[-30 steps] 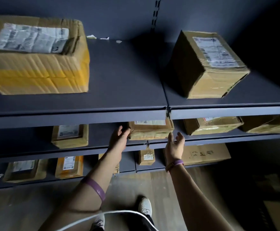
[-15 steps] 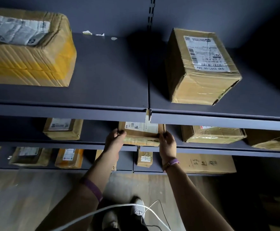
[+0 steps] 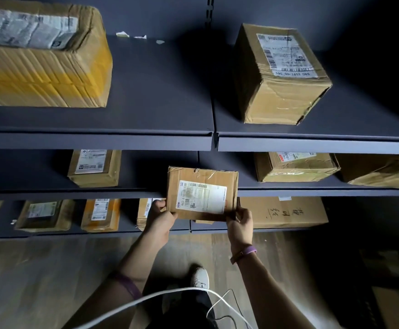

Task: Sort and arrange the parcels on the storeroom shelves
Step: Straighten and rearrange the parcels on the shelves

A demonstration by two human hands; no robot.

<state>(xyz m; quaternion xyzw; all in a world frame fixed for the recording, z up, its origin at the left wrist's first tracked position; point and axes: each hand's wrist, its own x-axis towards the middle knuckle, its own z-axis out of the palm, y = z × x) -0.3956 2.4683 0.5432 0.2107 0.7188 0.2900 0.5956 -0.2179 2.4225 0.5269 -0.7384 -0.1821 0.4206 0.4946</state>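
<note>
Dark grey metal storeroom shelves [image 3: 160, 91] fill the view, with a big yellow-taped cardboard box [image 3: 44, 67] at ten o'clock. Dead centre, before the middle shelf's edge, a flat brown labelled cardboard parcel [image 3: 202, 193] is held up, its lower corners gripped by the left hand [image 3: 160, 219] at seven o'clock and the right hand [image 3: 240, 224] at five.

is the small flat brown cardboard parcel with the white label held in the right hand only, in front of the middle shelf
No, both hands hold it. The head view shows the left hand and right hand each gripping a lower corner of the small flat brown cardboard parcel, in front of the dark middle shelf.
</note>
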